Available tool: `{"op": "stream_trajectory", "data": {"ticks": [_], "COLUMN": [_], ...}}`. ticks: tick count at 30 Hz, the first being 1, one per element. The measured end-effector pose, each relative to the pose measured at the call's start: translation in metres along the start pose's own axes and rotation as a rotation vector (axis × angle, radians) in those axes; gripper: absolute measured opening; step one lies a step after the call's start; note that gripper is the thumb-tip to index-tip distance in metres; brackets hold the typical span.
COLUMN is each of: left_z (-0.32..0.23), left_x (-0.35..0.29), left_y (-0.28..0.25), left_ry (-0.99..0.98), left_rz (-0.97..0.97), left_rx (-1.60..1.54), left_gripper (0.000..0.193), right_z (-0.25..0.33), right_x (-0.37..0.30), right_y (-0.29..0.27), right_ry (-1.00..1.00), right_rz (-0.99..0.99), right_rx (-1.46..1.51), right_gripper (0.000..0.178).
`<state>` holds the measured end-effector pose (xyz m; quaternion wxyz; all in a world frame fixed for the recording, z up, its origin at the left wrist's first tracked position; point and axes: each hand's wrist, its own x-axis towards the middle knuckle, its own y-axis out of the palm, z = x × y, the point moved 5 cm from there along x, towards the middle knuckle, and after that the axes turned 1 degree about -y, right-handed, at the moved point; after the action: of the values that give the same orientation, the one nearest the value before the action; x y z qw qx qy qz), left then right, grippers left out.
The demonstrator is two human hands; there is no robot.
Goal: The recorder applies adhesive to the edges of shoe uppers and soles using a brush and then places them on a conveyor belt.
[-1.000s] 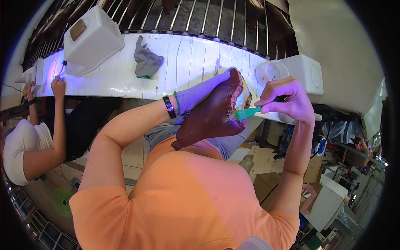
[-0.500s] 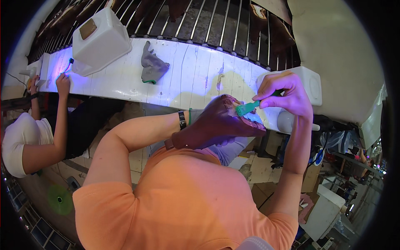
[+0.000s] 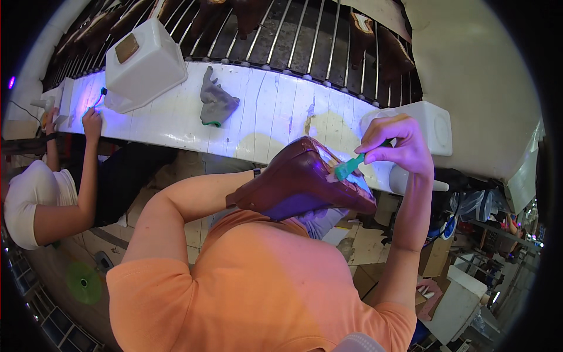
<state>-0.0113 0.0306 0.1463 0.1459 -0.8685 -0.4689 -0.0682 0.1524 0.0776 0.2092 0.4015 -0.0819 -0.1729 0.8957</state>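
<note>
Right grip (image 3: 400,141): we see it pinching 1 green brush (image 3: 350,168) between thumb and fingers.
Brush tip: we find it against the boot's pale-centred underside.
Brown boot (image 3: 281,182): tilted above our lap, near the surface's edge, narrow end leftward, underside turned toward the brush.
Left grip: the boot hides it from us; we cannot tell its hold.
White surface (image 3: 176,126): carries 1 grey glove (image 3: 217,102) and, leftward, 1 white container (image 3: 146,73).
Beyond: metal bars (image 3: 287,41) with more brown boots (image 3: 362,36).
</note>
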Motion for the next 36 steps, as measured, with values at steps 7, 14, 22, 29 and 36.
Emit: {"op": "stream_trajectory", "data": {"ticks": [7,14,22,29,36], "left_z": [0.004,0.079,0.134,0.121,0.072], "left_x": [0.029,0.032,0.050,0.051,-0.007], "left_y": [0.006,0.000,-0.011,-0.064,-0.048], "left_ry": [0.342,-0.193,-0.651,-0.448,-0.222], "left_rz": [-0.140,0.101,0.130,0.022,0.270], "left_rx": [0.177,-0.419,-0.962,0.434,0.980], "left_gripper": [0.018,0.023,0.040,0.073,0.122], "right_z": [0.022,0.033,0.017,-0.082,-0.143], "right_x": [-0.014,-0.012,-0.017,-0.050,-0.127], "right_y": [-0.003,0.003,0.006,0.003,0.064], "right_ry": [-0.014,-0.034,0.024,0.321,0.479], "right_rz": [-0.275,-0.341,-0.524,-0.957,-1.293], "right_rx": [-0.129,-0.209,-0.407,-0.368,0.142], "right_gripper": [0.015,0.014,0.013,0.018,0.013]}}
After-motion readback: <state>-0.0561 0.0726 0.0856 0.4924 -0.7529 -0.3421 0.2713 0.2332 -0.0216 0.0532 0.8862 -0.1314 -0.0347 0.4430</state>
